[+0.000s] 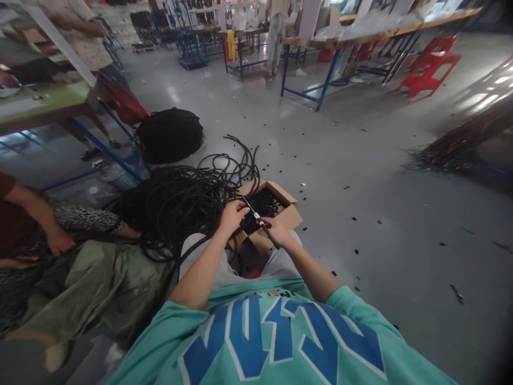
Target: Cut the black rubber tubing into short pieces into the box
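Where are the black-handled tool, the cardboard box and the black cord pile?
Black-handled tool (262, 222), head view: middle of its length.
Cardboard box (290, 217), head view: right flap.
Black cord pile (176, 195), head view: middle of the heap.

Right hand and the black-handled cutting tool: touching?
Touching. The head view shows the right hand gripping the black-handled cutting tool.

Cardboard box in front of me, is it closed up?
No, the cardboard box has its flaps spread open, and small black pieces show inside.
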Demonstrator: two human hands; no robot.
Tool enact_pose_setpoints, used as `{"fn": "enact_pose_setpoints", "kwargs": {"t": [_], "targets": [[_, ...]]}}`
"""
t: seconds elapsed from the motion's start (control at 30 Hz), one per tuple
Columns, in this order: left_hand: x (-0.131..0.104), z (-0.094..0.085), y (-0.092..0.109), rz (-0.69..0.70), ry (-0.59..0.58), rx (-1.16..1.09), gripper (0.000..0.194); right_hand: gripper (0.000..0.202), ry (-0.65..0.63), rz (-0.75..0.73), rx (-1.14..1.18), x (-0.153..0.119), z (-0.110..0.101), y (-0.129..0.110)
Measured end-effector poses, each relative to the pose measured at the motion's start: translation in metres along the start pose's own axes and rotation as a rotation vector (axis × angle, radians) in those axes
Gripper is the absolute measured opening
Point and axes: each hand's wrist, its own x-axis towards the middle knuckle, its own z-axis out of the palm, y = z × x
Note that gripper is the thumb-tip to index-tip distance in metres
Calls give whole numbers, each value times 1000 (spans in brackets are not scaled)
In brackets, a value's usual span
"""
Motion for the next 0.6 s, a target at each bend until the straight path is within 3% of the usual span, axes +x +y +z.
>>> {"fn": "enact_pose_setpoints", "kwargs": {"t": [0.13, 0.23, 0.33, 0.6], "targets": [[20, -1, -1, 11, -28, 142, 19, 22, -26, 88, 15, 19, -1, 4], [34, -2, -4, 16, -53, 218, 23, 30, -99, 207, 192, 31, -2, 3], [48, -2, -8, 18, -100, 254, 23, 33, -114, 229, 316, 40, -3, 1], [83, 3, -30, -63, -167, 247, 31, 34, -53, 250, 156, 55, 2, 8]]}}
